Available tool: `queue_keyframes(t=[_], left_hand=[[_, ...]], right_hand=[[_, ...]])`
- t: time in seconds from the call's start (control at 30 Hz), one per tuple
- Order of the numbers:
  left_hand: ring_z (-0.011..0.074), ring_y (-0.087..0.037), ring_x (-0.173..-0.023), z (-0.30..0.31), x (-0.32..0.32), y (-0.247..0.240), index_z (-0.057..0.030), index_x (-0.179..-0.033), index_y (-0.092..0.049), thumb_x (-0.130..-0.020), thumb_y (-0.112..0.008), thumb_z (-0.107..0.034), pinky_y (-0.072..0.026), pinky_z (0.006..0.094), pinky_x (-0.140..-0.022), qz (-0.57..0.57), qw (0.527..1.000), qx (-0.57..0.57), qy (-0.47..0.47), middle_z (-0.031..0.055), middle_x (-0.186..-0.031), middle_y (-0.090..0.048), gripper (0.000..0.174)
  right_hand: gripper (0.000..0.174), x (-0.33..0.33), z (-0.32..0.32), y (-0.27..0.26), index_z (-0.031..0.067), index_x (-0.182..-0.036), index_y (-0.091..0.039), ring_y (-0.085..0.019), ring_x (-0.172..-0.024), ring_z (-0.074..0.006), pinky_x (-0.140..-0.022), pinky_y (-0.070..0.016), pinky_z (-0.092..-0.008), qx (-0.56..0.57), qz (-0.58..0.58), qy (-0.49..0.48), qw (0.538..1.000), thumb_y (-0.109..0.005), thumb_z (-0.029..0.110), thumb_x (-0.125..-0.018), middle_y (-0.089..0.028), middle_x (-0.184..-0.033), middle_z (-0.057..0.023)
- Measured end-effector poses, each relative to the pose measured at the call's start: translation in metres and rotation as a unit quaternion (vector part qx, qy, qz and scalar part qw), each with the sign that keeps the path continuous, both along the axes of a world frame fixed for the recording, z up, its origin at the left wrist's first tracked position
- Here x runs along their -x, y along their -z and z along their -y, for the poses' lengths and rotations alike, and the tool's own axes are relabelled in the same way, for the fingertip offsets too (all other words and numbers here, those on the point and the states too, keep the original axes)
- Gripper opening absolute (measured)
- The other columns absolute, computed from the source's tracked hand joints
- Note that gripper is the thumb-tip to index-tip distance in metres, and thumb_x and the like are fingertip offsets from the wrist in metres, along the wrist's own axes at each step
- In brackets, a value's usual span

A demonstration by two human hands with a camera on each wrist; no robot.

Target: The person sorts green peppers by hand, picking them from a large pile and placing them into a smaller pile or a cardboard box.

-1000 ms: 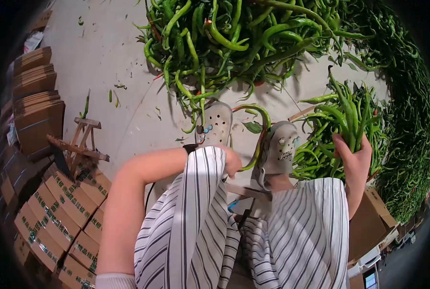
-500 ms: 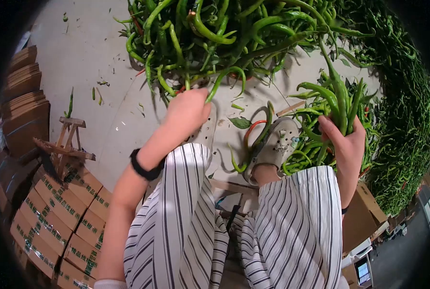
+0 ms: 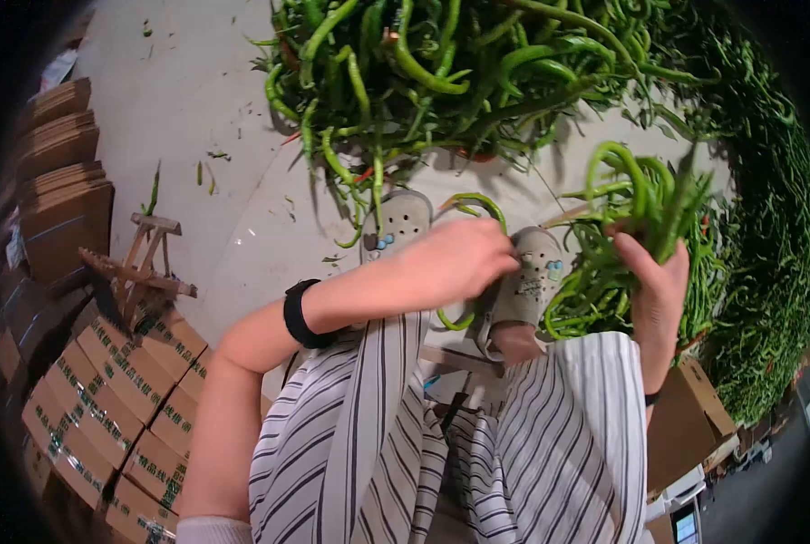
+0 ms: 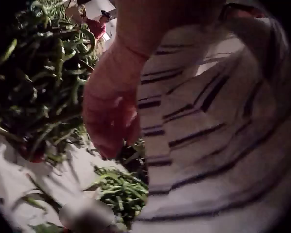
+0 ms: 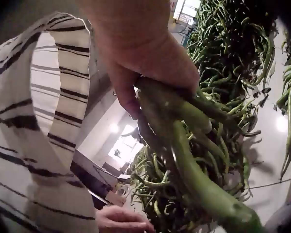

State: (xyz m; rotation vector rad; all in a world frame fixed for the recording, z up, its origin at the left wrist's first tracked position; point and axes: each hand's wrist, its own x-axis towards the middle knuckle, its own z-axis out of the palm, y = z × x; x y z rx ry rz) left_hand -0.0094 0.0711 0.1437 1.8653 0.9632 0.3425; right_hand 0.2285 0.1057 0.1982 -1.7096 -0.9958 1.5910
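Note:
My right hand (image 3: 659, 286) grips a bunch of long green chili peppers (image 3: 659, 199) by one end, thumb across them. In the right wrist view thick peppers (image 5: 194, 170) stick out from under the fingers. Beneath the bunch, a smaller heap of green peppers (image 3: 595, 290) lies on the floor beside the right shoe. My left hand (image 3: 464, 258) is over the floor between the two shoes, back up, its fingers loosely bent. No pepper shows in the left hand (image 4: 111, 114) in the left wrist view. A curved pepper (image 3: 477, 201) lies between the shoes.
A large pile of green peppers (image 3: 423, 82) lies ahead, and a long bank of peppers (image 3: 772, 227) runs along the right. On the left are a small wooden stool (image 3: 142, 263), printed cartons (image 3: 106, 399) and stacked flat cardboard (image 3: 65, 218). An open cardboard box (image 3: 690, 417) stands right.
The left hand reached forward to the pile's near edge by a curved pepper, then came back right between the shoes. A curved pepper now arches from the right hand's bunch.

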Motion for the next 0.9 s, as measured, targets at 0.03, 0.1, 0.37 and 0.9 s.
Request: queue_keyframes(t=[0.03, 0.1, 0.37, 0.9], left_hand=[[0.0355, -0.057, -0.082, 0.003, 0.016, 0.008, 0.0035, -0.097, -0.056, -0.083, -0.054, -0.016, -0.0465, 0.0409, -0.071, -0.080, 0.996, -0.040, 0.026, 0.0201, -0.090, -0.057, 0.023], [0.0371, -0.057, -0.079, 0.014, 0.045, 0.031, 0.0054, -0.096, -0.055, -0.080, -0.057, -0.015, -0.0478, 0.0414, -0.068, -0.272, 0.948, -0.079, -0.143, 0.0226, -0.086, -0.056, 0.026], [0.0237, -0.058, -0.057, 0.012, 0.088, 0.080, 0.0086, -0.118, -0.043, -0.072, -0.065, -0.011, -0.0471, 0.0310, -0.054, -0.210, 0.902, 0.201, -0.318, 0.0174, -0.079, -0.062, 0.054], [0.0236, -0.053, -0.053, 0.018, 0.017, -0.014, -0.0028, -0.102, -0.048, -0.082, -0.059, -0.010, -0.0402, 0.0331, -0.050, 0.080, 0.976, 0.118, -0.162, 0.0099, -0.060, -0.050, 0.024]], right_hand=[[0.031, -0.004, 0.000, 0.000, -0.0035, -0.101, -0.057, -0.060, -0.076, -0.0132, -0.072, -0.0459, -0.0248, -0.010, 0.007, 0.025, 1.000, -0.067, 0.005, -0.073, -0.065, -0.086, -0.0092], [0.029, -0.011, 0.000, 0.003, -0.0028, -0.099, -0.057, -0.059, -0.077, -0.0130, -0.072, -0.0460, -0.0253, 0.003, -0.018, 0.069, 0.997, -0.067, 0.005, -0.073, -0.064, -0.085, -0.0087], [0.029, 0.002, -0.006, 0.007, -0.0015, -0.094, -0.058, -0.057, -0.067, -0.0117, -0.065, -0.0444, -0.0239, 0.055, -0.013, -0.010, 0.998, -0.071, 0.011, -0.071, -0.061, -0.076, -0.0051], [0.033, 0.079, 0.005, 0.025, -0.0041, -0.103, -0.058, -0.061, -0.079, -0.0136, -0.071, -0.0499, -0.0249, 0.081, -0.204, -0.083, 0.972, -0.069, 0.004, -0.073, -0.064, -0.095, -0.0110]])
